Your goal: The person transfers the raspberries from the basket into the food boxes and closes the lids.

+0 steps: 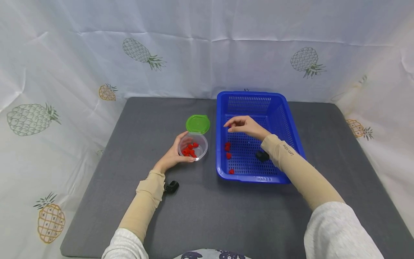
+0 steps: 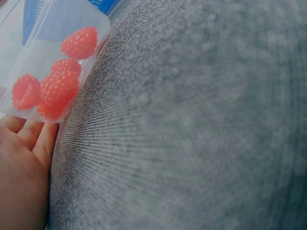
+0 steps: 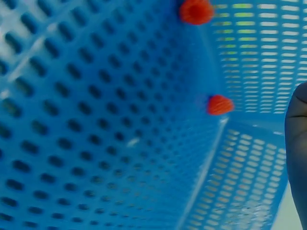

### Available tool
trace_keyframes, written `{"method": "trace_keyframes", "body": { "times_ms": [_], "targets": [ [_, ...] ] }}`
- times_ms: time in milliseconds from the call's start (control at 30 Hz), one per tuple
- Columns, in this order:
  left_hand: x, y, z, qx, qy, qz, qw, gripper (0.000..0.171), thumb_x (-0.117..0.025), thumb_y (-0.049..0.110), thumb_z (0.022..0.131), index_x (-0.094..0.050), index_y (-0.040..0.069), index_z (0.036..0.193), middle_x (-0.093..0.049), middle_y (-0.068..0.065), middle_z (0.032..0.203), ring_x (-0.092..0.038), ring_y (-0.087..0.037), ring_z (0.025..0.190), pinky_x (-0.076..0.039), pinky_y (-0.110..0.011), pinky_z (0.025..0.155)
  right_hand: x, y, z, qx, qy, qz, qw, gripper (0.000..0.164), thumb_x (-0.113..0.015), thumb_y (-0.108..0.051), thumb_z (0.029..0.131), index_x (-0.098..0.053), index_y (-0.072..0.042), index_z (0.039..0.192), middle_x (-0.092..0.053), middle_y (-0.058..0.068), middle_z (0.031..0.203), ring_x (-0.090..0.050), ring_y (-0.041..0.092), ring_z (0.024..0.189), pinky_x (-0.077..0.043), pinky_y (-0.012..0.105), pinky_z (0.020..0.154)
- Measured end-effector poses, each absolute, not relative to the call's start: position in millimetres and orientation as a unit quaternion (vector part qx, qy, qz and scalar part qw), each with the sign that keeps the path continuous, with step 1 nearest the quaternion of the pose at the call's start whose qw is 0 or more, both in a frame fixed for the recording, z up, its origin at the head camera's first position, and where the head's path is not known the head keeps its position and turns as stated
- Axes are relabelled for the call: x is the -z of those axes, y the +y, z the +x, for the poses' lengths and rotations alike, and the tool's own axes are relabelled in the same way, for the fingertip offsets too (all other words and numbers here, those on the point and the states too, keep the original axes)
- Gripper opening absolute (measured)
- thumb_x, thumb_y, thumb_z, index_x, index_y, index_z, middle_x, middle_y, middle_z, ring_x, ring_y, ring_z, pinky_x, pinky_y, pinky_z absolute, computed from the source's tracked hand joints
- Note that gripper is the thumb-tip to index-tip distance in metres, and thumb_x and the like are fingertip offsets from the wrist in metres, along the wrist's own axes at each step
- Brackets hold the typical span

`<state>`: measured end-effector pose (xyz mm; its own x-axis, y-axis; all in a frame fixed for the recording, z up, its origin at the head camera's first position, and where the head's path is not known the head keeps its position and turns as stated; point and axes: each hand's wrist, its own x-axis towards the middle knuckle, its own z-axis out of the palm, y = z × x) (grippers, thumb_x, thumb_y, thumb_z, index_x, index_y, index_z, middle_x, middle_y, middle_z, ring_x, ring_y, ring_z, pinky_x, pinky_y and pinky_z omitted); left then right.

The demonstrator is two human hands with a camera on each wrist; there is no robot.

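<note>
Just left of blue basket, brace clear cup of raspberries gripped in left hand; over basket, go light on single raspberry pinched in right hand to avoid crushing.

I am at a grey table with a white curtain behind it and along both sides, printed with green and orange pineapples. It looks like a small screened-off booth; whether that booth stands in a home, a workroom or a studio, I cannot tell.
</note>
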<state>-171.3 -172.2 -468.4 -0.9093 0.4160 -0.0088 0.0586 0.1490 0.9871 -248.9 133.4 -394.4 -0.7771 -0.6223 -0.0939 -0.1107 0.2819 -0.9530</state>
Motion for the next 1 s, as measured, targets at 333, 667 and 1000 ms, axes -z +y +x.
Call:
{"method": "trace_keyframes", "body": {
  "times_ms": [333, 667, 1000],
  "targets": [
    [467, -171, -169, -0.628, 0.748, 0.162, 0.144, 0.096, -0.072, 0.004, 0.067, -0.01, 0.015, 0.139, -0.031, -0.018, 0.138, -0.028, -0.033, 0.129, -0.02, -0.048, 0.107, 424, 140, -261, 0.503, 0.794, -0.23, 0.252, 0.035, -0.064, -0.023, 0.079, -0.06, -0.003, 0.107, -0.061, 0.009, 0.086, -0.05, 0.014, 0.074, -0.042, 0.036, 0.076],
    [465, -170, -169, -0.636, 0.741, 0.156, 0.145, 0.096, -0.072, 0.002, 0.067, -0.01, 0.015, 0.139, -0.031, -0.017, 0.138, -0.028, -0.032, 0.13, -0.019, -0.046, 0.108, 442, 145, -266, 0.46, 0.802, -0.233, 0.301, 0.031, -0.061, -0.025, 0.081, -0.06, -0.009, 0.108, -0.06, 0.006, 0.087, -0.054, 0.012, 0.083, -0.042, 0.028, 0.082],
    [464, -171, -169, -0.635, 0.743, 0.158, 0.144, 0.096, -0.072, 0.001, 0.067, -0.01, 0.015, 0.139, -0.031, -0.017, 0.138, -0.027, -0.032, 0.13, -0.019, -0.047, 0.108, 457, 142, -268, 0.401, 0.826, -0.239, 0.316, 0.03, -0.06, -0.026, 0.082, -0.06, -0.012, 0.108, -0.058, 0.001, 0.076, -0.047, 0.006, 0.067, -0.038, 0.022, 0.067]
  ]
}}
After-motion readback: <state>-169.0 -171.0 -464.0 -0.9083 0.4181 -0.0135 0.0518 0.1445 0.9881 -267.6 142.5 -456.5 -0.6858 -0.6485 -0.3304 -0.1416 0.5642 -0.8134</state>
